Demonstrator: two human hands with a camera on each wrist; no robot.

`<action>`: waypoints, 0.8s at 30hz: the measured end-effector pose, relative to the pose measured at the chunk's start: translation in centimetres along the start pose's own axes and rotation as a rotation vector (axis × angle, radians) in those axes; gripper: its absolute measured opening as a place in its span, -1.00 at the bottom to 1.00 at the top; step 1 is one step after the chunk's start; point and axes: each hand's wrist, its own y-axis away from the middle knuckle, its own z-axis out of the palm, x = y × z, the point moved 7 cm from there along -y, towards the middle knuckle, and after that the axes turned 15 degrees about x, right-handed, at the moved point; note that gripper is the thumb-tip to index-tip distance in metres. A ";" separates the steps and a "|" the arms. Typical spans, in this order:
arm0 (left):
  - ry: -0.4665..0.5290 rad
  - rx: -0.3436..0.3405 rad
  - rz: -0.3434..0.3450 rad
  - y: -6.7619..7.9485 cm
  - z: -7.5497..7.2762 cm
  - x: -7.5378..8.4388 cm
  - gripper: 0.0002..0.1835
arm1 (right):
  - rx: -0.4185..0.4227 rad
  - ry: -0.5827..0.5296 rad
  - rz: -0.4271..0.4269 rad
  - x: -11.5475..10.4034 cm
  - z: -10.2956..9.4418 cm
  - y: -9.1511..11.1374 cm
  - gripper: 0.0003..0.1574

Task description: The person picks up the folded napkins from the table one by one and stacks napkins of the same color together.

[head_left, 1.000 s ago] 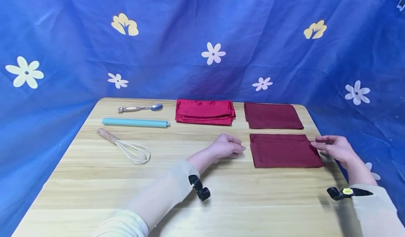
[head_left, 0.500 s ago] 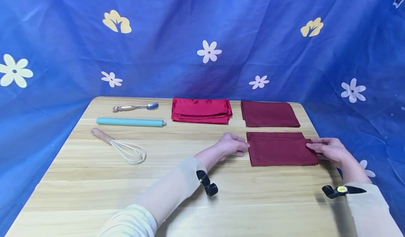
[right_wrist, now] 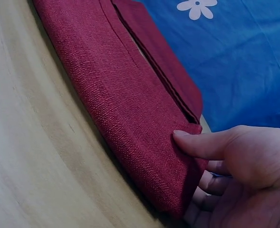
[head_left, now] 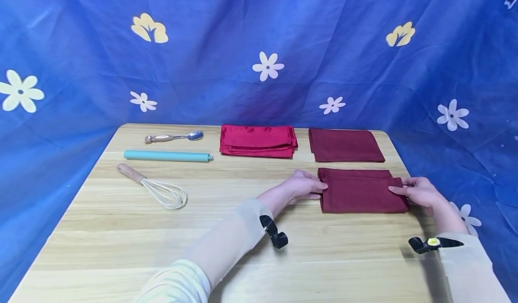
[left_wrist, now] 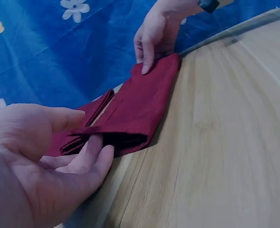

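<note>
A folded dark red cloth (head_left: 360, 195) lies on the table at the right, its layers and open folds showing at the near end in the left wrist view. My left hand (head_left: 301, 187) is at its left edge, thumb above the upper layer and fingers tucked beneath it. With the thumb on top and the fingers below, my right hand (head_left: 422, 193) pinches the right edge. The right wrist view shows that thumb pressing into the woven cloth (right_wrist: 130, 123), while the fingertips are hidden underneath.
Behind it lie another folded dark red cloth (head_left: 346, 145) and a shiny red folded cloth (head_left: 259, 141). At the left are a spoon (head_left: 174, 137), a turquoise rod (head_left: 167, 156) and a whisk (head_left: 155, 188). A blue flowered curtain (head_left: 202, 69) borders the table (head_left: 162, 244).
My left hand has moved right to the cloth's left edge and taken hold of it. The right hand has shifted slightly inward, its thumb further onto the cloth. The head view has shifted a little.
</note>
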 end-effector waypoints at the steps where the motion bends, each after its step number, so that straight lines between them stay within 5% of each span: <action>1: -0.018 0.001 0.005 0.0 0.3 0.0 -0.53 | -0.001 0.008 -0.014 0.0 0.1 0.0 -0.27; 5: -0.132 0.025 0.070 -0.1 1.3 0.2 -0.40 | -0.007 0.031 -0.037 0.3 0.3 -0.2 -0.30; 14: -0.396 0.127 0.294 0.1 1.6 1.3 -0.52 | -0.018 -0.025 -0.037 0.1 0.0 0.2 -0.33; 24: -0.322 0.148 0.258 -0.1 1.5 1.2 -0.56 | -0.073 -0.115 -0.019 0.2 0.1 0.5 -0.34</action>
